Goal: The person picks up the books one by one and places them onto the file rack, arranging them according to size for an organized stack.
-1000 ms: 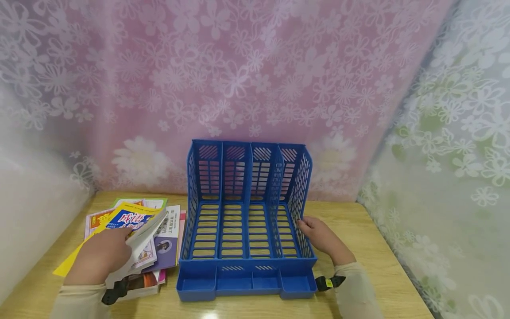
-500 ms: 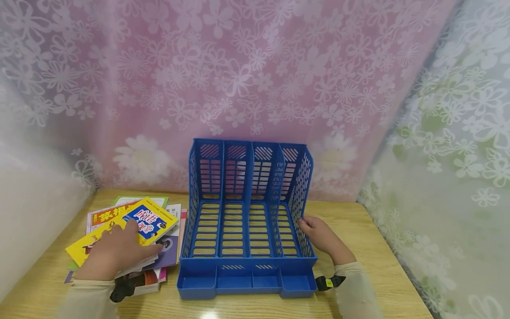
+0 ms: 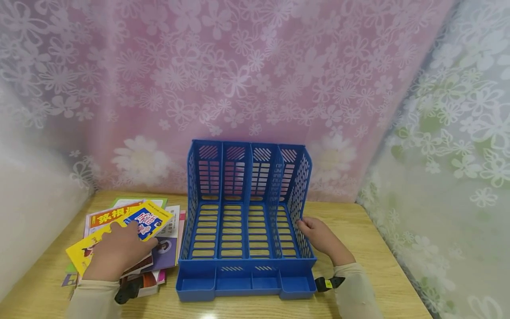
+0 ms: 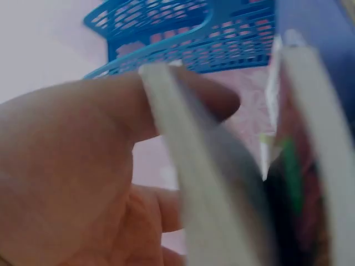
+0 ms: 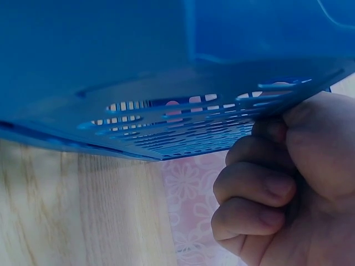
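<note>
My left hand (image 3: 121, 250) lies over a yellow book (image 3: 155, 217) with a blue title patch, on top of a messy book pile. In the left wrist view, the thumb and fingers of this hand stand on either side of a thick pale page edge (image 4: 186, 166), blurred at close range. A blue file rack (image 3: 199, 266) with tall slatted dividers stands upright in the middle of the table. With curled fingers, my right hand (image 3: 324, 239) grips the rack's right side wall; the right wrist view shows the thumb against that blue wall (image 5: 194, 124).
Under the yellow book lie a red-titled book (image 3: 107, 216), a purple-and-white book (image 3: 171, 248) and others, close to the rack's left side. Small trays (image 3: 197, 281) line the rack's front. A pink flowered curtain (image 3: 247, 88) hangs behind the wooden table (image 3: 350, 212).
The yellow book was tilted up with its pages toward me a second ago; it now lies flatter across the pile. My left hand shifted slightly right. The right hand and rack stay put.
</note>
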The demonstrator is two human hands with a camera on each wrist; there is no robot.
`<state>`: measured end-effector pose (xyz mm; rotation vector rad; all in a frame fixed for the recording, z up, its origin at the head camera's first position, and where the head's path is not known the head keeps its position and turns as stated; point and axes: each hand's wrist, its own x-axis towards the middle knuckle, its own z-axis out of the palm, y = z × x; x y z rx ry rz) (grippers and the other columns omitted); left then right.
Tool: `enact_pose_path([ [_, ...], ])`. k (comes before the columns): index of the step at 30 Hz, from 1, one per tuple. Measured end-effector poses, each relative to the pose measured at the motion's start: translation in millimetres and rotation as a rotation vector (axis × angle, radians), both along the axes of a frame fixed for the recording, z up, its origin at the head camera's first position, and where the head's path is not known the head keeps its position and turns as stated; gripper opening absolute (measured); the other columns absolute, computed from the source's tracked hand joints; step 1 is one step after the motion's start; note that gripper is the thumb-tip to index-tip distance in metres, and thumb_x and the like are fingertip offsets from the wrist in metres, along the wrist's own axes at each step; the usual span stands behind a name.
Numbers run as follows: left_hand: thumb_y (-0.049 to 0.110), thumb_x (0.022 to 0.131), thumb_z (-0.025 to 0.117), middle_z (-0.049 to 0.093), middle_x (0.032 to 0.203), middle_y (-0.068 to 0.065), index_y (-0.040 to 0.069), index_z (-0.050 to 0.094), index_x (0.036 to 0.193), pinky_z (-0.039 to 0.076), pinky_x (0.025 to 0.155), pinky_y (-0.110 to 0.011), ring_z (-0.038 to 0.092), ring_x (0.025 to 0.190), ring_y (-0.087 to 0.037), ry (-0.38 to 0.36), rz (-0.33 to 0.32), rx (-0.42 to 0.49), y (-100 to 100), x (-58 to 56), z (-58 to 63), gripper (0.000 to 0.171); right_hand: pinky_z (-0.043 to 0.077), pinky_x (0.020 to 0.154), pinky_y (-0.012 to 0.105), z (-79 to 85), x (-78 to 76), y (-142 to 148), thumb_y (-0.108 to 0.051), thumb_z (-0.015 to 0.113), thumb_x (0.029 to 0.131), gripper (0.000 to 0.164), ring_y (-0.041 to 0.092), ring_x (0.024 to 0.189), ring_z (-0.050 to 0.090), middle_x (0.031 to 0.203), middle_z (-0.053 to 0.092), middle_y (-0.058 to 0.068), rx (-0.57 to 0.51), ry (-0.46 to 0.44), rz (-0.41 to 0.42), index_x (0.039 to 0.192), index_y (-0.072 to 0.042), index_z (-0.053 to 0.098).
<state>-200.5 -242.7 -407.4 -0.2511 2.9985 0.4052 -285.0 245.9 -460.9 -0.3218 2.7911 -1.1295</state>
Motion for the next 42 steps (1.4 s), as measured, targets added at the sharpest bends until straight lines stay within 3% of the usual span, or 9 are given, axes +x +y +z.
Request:
enact_pose_path([
  [3, 0.060, 0.085, 0.053, 0.043, 0.107, -0.039, -0.009, 0.050, 0.129, 0.042, 0.061, -0.054, 0.046, 0.086, -0.045, -0.018, -0.070, 0.027, -7, 1.3, 6.9, 0.082, 0.031, 0.051, 0.030, 2.2, 0.5, 0, -0.028, 0.042, 0.104, 0.038, 0.017, 0.051, 0.031, 0.062, 0.036, 0.003, -0.004, -0.001, -0.001, 0.072, -0.008, 0.044],
  [9, 0.070, 0.093, 0.026, 0.040, 0.126, -0.041, -0.006, 0.042, 0.140, 0.042, 0.072, -0.058, 0.042, 0.104, -0.053, -0.054, -0.074, 0.073, -11, 2.5, 18.1, 0.091, 0.031, 0.050, 0.030, 1.1, 0.2, 2, -0.027, 0.042, 0.104, 0.038, 0.017, 0.051, 0.031, 0.062, 0.036, 0.003, -0.005, 0.008, -0.006, 0.071, -0.008, 0.044],
  [12, 0.072, 0.093, 0.017, 0.057, 0.104, -0.029, -0.006, 0.054, 0.127, 0.044, 0.062, -0.048, 0.054, 0.086, -0.041, -0.008, -0.048, 0.074, -12, 7.4, 26.0, 0.093, 0.031, 0.050, 0.030, -1.2, 0.1, 3, -0.028, 0.042, 0.105, 0.038, 0.017, 0.051, 0.032, 0.062, 0.036, 0.003, -0.001, 0.011, -0.003, 0.072, -0.008, 0.044],
  [18, 0.065, 0.098, 0.014, 0.051, 0.067, -0.009, 0.005, 0.054, 0.084, 0.033, 0.045, -0.036, 0.049, 0.058, -0.025, 0.243, 0.028, 0.091, -8, 20.6, 43.3, 0.073, 0.032, 0.050, 0.030, -1.9, 0.5, 2, -0.029, 0.042, 0.105, 0.039, 0.017, 0.050, 0.032, 0.062, 0.037, 0.004, 0.007, 0.010, -0.002, 0.071, -0.009, 0.043],
  [24, 0.051, 0.103, 0.028, 0.062, 0.075, -0.022, -0.003, 0.060, 0.096, 0.032, 0.043, -0.038, 0.053, 0.057, -0.034, 0.585, 0.121, 0.146, 4, 22.0, 49.4, 0.064, 0.031, 0.050, 0.030, -1.4, 0.1, 2, -0.028, 0.042, 0.104, 0.039, 0.017, 0.050, 0.032, 0.061, 0.037, 0.003, 0.006, 0.011, -0.004, 0.070, -0.009, 0.044],
  [28, 0.041, 0.103, 0.036, 0.064, 0.095, -0.031, -0.009, 0.062, 0.107, 0.038, 0.050, -0.049, 0.059, 0.074, -0.047, 0.784, 0.151, 0.220, 9, 16.1, 43.7, 0.057, 0.032, 0.050, 0.030, -2.4, 0.0, 2, -0.028, 0.042, 0.104, 0.040, 0.017, 0.050, 0.032, 0.061, 0.037, 0.003, 0.004, 0.009, 0.003, 0.070, -0.008, 0.043],
  [33, 0.039, 0.103, 0.041, 0.064, 0.102, -0.030, -0.009, 0.062, 0.114, 0.042, 0.062, -0.053, 0.062, 0.087, -0.048, 0.860, 0.187, 0.355, 11, 6.5, 32.7, 0.054, 0.031, 0.050, 0.030, -2.4, -0.1, 2, -0.028, 0.042, 0.104, 0.040, 0.017, 0.050, 0.032, 0.060, 0.036, 0.003, -0.005, 0.004, 0.000, 0.070, -0.008, 0.043],
  [36, 0.040, 0.103, 0.041, 0.064, 0.106, -0.028, -0.006, 0.061, 0.119, 0.043, 0.065, -0.052, 0.062, 0.089, -0.045, 0.846, 0.185, 0.387, 10, 3.1, 29.5, 0.053, 0.031, 0.050, 0.030, -2.0, -0.1, 1, -0.028, 0.042, 0.104, 0.040, 0.017, 0.049, 0.031, 0.060, 0.036, 0.003, -0.008, -0.003, -0.004, 0.070, -0.008, 0.043],
  [42, 0.034, 0.096, 0.051, 0.068, 0.099, -0.022, -0.001, 0.066, 0.111, 0.042, 0.047, -0.031, 0.064, 0.074, -0.037, 0.853, 0.185, 0.365, 7, 11.0, 38.9, 0.041, 0.030, 0.051, 0.030, 0.7, -0.5, 0, -0.027, 0.042, 0.104, 0.039, 0.017, 0.050, 0.032, 0.061, 0.036, 0.003, 0.001, 0.006, 0.004, 0.070, -0.008, 0.043],
])
